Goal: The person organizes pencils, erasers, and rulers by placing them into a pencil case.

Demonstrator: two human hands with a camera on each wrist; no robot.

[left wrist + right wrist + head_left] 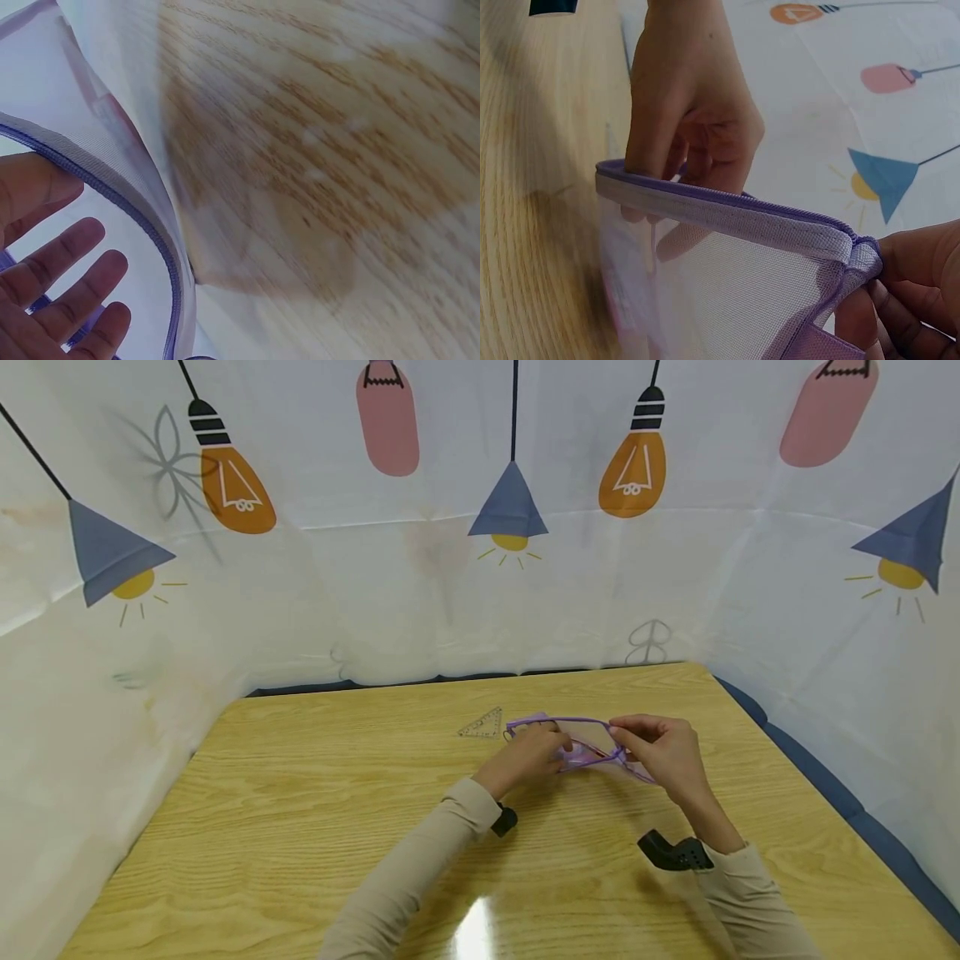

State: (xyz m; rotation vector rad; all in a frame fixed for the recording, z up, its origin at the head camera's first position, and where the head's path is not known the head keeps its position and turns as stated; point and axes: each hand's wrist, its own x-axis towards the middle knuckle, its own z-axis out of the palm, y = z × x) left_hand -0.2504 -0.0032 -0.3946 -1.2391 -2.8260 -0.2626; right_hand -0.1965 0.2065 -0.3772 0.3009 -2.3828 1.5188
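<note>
A see-through mesh zipper pouch (735,274) with purple edging is held above the wooden table, its mouth spread wide. My right hand (671,756) pinches the pouch at one end of the zipper, thumb against fingers. Into the mouth reaches my left hand (528,752), its fingertips showing through the mesh in the right wrist view. In the left wrist view this hand's fingers are spread and relaxed, with the thumb side at the zipper edge (124,199). Something pinkish-red (120,120) shows blurred through the mesh. A clear triangle ruler (483,724) lies left of the pouch.
The wood-grain table (300,810) has a dark blue padded edge (817,777) along its right side. A white curtain (420,602) printed with lamps and bulbs surrounds the back and sides. Black wrist devices (675,852) sit at both cuffs.
</note>
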